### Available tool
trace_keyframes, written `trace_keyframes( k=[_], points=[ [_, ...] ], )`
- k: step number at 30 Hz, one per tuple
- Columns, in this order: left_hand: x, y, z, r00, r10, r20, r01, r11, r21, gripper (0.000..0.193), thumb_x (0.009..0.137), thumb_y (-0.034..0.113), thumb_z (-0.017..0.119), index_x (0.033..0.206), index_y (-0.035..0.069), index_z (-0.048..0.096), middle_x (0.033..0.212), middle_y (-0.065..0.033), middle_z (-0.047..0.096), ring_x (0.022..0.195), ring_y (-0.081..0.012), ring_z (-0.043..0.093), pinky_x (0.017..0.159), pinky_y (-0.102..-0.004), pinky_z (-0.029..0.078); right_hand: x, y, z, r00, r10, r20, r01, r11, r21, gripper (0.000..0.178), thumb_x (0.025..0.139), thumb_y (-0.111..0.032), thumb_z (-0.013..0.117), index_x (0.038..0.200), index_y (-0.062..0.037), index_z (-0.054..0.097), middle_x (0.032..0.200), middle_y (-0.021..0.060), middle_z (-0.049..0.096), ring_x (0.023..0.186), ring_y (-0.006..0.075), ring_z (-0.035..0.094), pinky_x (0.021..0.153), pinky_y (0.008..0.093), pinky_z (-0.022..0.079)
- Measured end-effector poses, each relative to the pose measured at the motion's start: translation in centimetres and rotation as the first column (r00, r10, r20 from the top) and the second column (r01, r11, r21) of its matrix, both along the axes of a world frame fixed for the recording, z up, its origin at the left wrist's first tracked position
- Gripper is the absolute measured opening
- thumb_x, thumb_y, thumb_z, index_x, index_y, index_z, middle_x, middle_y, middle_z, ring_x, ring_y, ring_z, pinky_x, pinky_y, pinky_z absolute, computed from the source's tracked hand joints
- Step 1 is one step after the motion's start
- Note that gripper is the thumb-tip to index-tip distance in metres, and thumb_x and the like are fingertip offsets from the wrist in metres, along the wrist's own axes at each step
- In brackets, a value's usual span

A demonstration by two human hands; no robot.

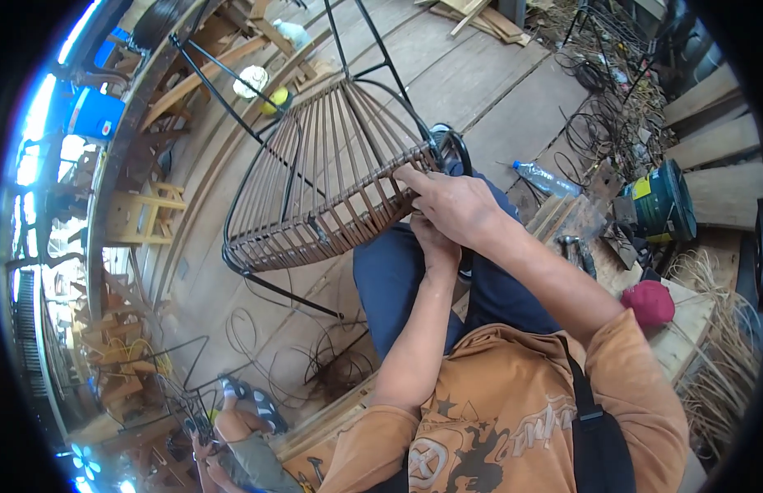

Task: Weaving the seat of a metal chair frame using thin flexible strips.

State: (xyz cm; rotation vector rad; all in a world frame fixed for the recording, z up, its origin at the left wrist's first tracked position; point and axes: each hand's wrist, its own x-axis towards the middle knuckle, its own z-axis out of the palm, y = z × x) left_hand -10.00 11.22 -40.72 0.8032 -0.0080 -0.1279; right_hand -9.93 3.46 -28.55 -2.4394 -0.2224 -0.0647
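Observation:
A chair frame [328, 215] of black metal rods, wound with brown wicker strands, lies tipped over in front of me with its legs in the air. Its right end rests at my knees. My right hand [451, 201] is closed over the woven edge near that end, fingertips pressed on the strands. Just under it, my left hand [435, 240] is closed against the underside of the same edge. The right hand partly covers the left one's fingers, and any strand end between them is hidden.
Beside my right leg, a wooden bench [677, 316] carries a hammer [577, 253] and a magenta bundle [648, 303]. A plastic bottle [546, 178] and a dark green bucket [661, 201] are nearby. Loose strands [336, 366] curl on the floor. Another person [250, 435] sits at lower left.

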Motion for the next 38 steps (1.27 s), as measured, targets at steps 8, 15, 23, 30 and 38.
trace_keyframes(
  k=[8, 15, 23, 30, 38],
  points=[
    [0.3, -1.2, 2.0, 0.993, 0.078, -0.085, -0.053, 0.962, 0.269, 0.020, 0.090, 0.023, 0.060, 0.096, 0.004, 0.054, 0.079, -0.0066, 0.058, 0.069, -0.0150, 0.061, 0.056, -0.0234, 0.051, -9.3, 6.9, 7.7, 0.677, 0.610, 0.411, -0.704, 0.699, 0.122, 0.015, 0.083, -0.015, 0.053, 0.093, -0.0039, 0.053, 0.088, 0.0123, 0.056, 0.085, 0.0274, 0.055, 0.071, 0.0374, 0.048],
    [0.2, -1.0, 2.9, 0.996, 0.058, -0.065, -0.042, 0.973, 0.227, 0.019, 0.089, 0.022, 0.062, 0.094, 0.005, 0.055, 0.079, -0.0041, 0.057, 0.068, -0.0146, 0.061, 0.056, -0.0243, 0.051, -13.6, 5.4, 7.0, 0.440, 0.701, 0.561, -0.838, 0.097, 0.536, 0.023, 0.080, -0.022, 0.060, 0.084, -0.0022, 0.049, 0.080, 0.0130, 0.055, 0.076, 0.0321, 0.054, 0.065, 0.0375, 0.045],
    [1.1, -0.2, 1.9, 0.997, 0.062, -0.055, -0.060, 0.998, 0.027, 0.022, 0.086, 0.014, 0.065, 0.102, 0.001, 0.058, 0.085, -0.0041, 0.059, 0.070, -0.0124, 0.059, 0.058, -0.0228, 0.049, -9.1, -1.4, 8.5, 0.968, -0.067, 0.243, -0.120, 0.726, 0.678, 0.023, 0.090, -0.024, 0.052, 0.095, -0.0028, 0.059, 0.070, 0.0045, 0.057, 0.062, 0.0168, 0.058, 0.056, 0.0297, 0.046],
    [1.6, 0.8, -3.1, 0.986, -0.047, 0.157, 0.006, 0.967, 0.256, 0.021, 0.088, 0.011, 0.060, 0.106, 0.003, 0.054, 0.089, -0.0042, 0.059, 0.068, -0.0096, 0.056, 0.057, -0.0238, 0.046, -0.5, -0.7, 1.8, 0.875, -0.131, -0.466, 0.282, 0.921, 0.270, 0.052, 0.089, -0.043, 0.049, 0.075, 0.0050, 0.062, 0.060, 0.0126, 0.057, 0.057, 0.0239, 0.057, 0.056, 0.0344, 0.046],
    [0.5, 0.4, 1.1, 0.997, -0.008, -0.072, 0.019, 0.989, 0.146, 0.019, 0.086, 0.012, 0.063, 0.099, -0.001, 0.059, 0.079, -0.0084, 0.062, 0.066, -0.0153, 0.060, 0.060, -0.0267, 0.049, 2.4, -7.0, 1.0, 0.938, 0.237, -0.252, -0.345, 0.584, -0.735, 0.024, 0.091, -0.026, 0.052, 0.093, -0.0071, 0.067, 0.080, 0.0058, 0.067, 0.073, 0.0189, 0.065, 0.063, 0.0311, 0.053]
  ],
)
